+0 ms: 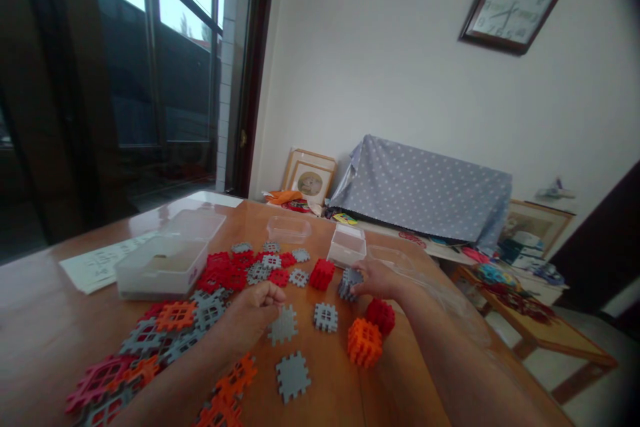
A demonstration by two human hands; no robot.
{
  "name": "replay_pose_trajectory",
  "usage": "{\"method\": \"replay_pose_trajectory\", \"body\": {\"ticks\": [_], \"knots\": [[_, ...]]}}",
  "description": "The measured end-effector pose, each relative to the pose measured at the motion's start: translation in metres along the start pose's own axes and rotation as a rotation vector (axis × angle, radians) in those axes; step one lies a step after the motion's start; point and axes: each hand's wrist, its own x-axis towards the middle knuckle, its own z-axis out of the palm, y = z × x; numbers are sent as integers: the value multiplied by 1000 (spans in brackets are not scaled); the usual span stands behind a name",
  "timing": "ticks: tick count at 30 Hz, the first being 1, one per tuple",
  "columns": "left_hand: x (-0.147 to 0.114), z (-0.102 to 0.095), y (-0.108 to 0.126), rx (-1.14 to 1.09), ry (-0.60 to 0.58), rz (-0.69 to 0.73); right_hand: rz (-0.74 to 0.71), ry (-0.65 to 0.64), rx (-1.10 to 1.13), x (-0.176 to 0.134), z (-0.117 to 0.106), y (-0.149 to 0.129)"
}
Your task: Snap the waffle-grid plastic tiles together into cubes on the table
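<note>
Pinched in the fingertips of my right hand [373, 277], a block of gray waffle tiles [349, 284] stands at the tabletop's middle, just right of the far red block [321, 274]; I cannot tell whether it rests on the wood. The gray block lies to the left of my grip and looks nearly as deep as it is wide, with no clear long axis. One loose gray lattice tile [326, 317] lies flat between my hands, to the near left of that block. My right hand is the nearer to the block; my left hand [257, 305], fingers curled inward, is well apart beside a solid gray tile [283, 326], its hold hidden from view. Handwriting on the paper sheet [103, 263] at far left is too small to read. Numerals, 11 and 12 among them, ring the wall clock [515, 9]; no brand is legible.
</note>
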Motion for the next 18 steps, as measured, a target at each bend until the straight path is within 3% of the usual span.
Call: {"method": "replay_pose_trajectory", "body": {"ticks": [18], "knots": [[4, 0, -6, -13, 30, 12, 2, 31, 64, -2, 3, -5]]}}
